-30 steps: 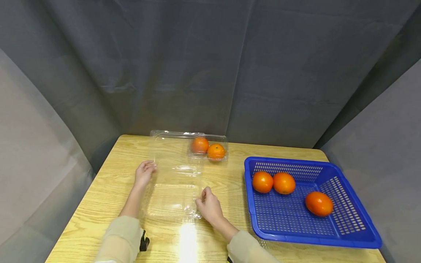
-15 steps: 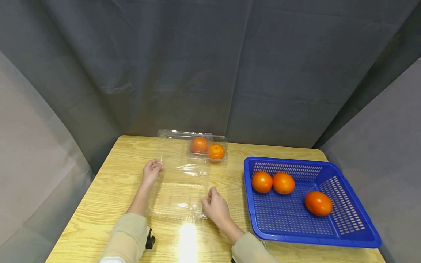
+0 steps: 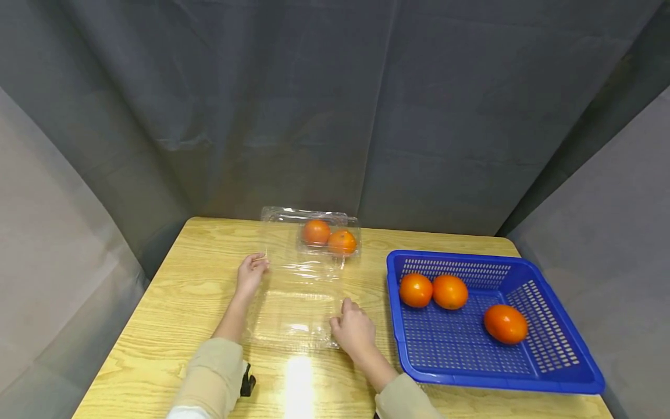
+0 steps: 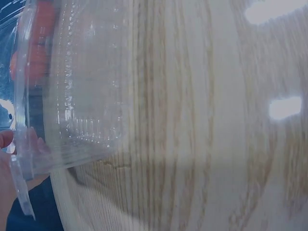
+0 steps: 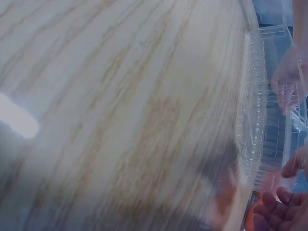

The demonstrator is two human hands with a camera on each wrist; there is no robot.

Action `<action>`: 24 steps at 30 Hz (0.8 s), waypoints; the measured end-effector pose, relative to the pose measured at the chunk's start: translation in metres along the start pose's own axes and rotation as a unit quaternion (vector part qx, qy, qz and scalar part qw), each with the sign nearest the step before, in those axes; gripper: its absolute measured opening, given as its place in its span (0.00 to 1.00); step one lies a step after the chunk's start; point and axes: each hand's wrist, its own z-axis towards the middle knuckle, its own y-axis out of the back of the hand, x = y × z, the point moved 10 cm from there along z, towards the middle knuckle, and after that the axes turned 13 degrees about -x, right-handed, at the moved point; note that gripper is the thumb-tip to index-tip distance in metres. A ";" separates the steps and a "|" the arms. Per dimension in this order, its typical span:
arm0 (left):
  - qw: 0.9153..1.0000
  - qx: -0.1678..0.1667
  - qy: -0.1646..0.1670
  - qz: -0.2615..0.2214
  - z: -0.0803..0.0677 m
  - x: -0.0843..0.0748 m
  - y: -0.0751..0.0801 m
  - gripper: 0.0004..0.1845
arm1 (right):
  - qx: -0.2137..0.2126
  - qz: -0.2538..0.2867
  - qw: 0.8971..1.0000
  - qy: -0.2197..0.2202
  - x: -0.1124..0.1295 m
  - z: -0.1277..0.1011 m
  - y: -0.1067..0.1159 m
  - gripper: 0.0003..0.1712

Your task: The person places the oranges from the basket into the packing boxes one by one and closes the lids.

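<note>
An open clear plastic clamshell box (image 3: 300, 305) spans the space between both hands, its far half overlapping the fruit box behind. My left hand (image 3: 252, 273) pinches its left edge, where thumb and fingers lie on either side of the rim in the left wrist view (image 4: 6, 175). My right hand (image 3: 356, 331) holds the right edge near the front corner; the right wrist view shows its fingers (image 5: 281, 211) at the clear rim. The box appears empty, with the wood grain visible through it.
Behind sits a smaller clear box (image 3: 357, 240) with two orange fruits (image 3: 316, 231). To the right a blue perforated basket (image 3: 497, 384) contains three orange fruits (image 3: 505, 324). Grey curtains (image 3: 293, 116) close off the table's (image 3: 173, 291) back and sides.
Both hands and the clear clamshell box have shifted to the right, so the box overlaps the fruit box more. The basket and fruits stay in place.
</note>
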 end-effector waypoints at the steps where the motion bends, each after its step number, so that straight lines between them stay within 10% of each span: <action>1: 1.000 0.000 0.001 0.000 0.000 0.000 -0.001 0.21 | -0.001 -0.004 1.000 0.000 -0.001 0.000 0.000 0.10; 24: 1.000 -0.019 -0.011 -0.012 -0.003 -0.003 -0.025 0.22 | -0.047 -0.072 0.996 -0.008 -0.015 0.001 0.016 0.15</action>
